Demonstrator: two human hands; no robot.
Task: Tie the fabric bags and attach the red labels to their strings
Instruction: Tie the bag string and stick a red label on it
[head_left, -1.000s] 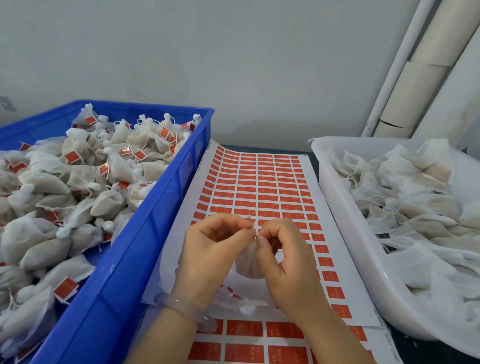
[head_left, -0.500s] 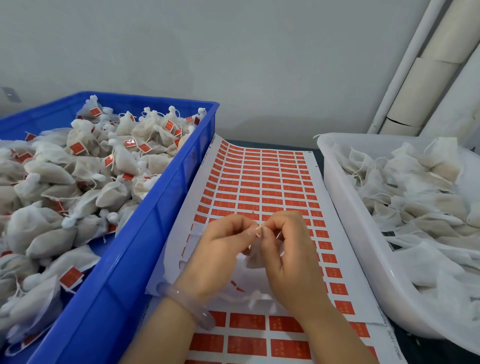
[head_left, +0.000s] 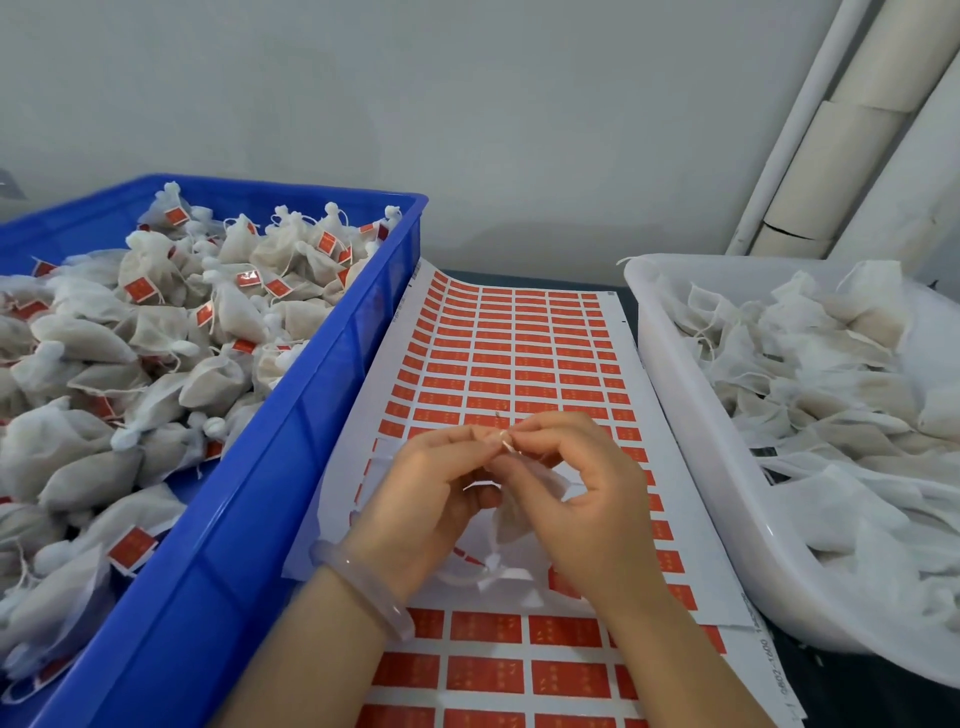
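Spread the palms a touch wider than half a second ago, showing more of the fabric bag (head_left: 524, 501) dangling between them. Scanning from the left of the frame: blue crate (head_left: 291, 415) heaped with tied bags (head_left: 156, 332) already wearing red labels (head_left: 139, 289), then lower centre left hand (head_left: 431, 493) and right hand (head_left: 592, 499) meeting fingertip to fingertip, both with curled fingers pinching the bag's top just above the label sheet (head_left: 519, 364). Over on the right edge, white tub (head_left: 691, 431) stuffed with untied bags (head_left: 831, 389).

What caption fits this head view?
Left hand and right hand hold a fabric bag above the label sheet, between blue crate and white tub.
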